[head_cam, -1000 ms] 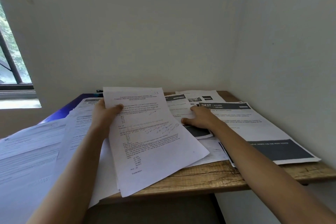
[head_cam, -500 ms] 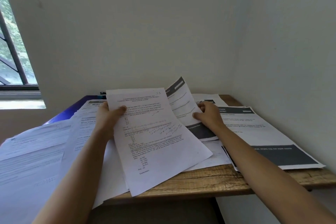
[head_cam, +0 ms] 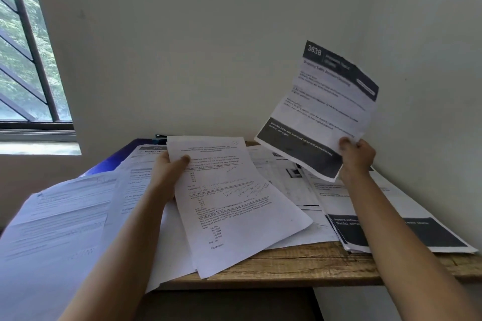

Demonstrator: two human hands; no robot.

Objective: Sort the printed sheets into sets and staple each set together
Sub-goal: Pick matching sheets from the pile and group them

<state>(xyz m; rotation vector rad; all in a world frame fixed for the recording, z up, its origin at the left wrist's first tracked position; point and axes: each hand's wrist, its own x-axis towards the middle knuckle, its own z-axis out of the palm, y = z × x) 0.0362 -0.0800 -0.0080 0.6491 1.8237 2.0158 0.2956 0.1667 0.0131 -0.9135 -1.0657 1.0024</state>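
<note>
Bench edge: the wooden bench point(head_cam: 287, 266) is almost covered, and paper sticks out over its front lip, so a brushing forearm could pull sheets onto the floor.
Left-side pile: the pale pile point(head_cam: 52, 216) hangs well past the bench on the near left. It looks the likeliest to slide, and if it does, any order in it is lost.
Left hand: the left hand point(head_cam: 169, 174) pinches the question sheet point(head_cam: 234, 203) near its top edge, thumb on the print and fingers hidden beneath.
Question sheet: its lower end droops over the bench front. I cannot tell whether it is one page or several, and a loose page underneath could slip out unnoticed.
Right-side stack: the stack with the dark band point(head_cam: 391, 232) lies under the right forearm, its corner just at the bench edge. A dragged arm could fan it out.
Middle sheets: the loose pages point(head_cam: 284, 177) overlap at angles between the two arms. Pages from different sets could get gathered together, and a staple would then fix the mistake.
Right hand: the right hand point(head_cam: 357, 155) has its fingers curled, pinching the lower corner of the dark-headed sheet point(head_cam: 320, 109).
Dark-headed sheet: it is held up in the air, clear of the bench and bowed. A one-corner hold may crease or tear it, or let it flop.
Far edge: a small dark object point(head_cam: 160, 136) sits by the wall. I cannot tell if it is a stapler, and paper may bury it.
</note>
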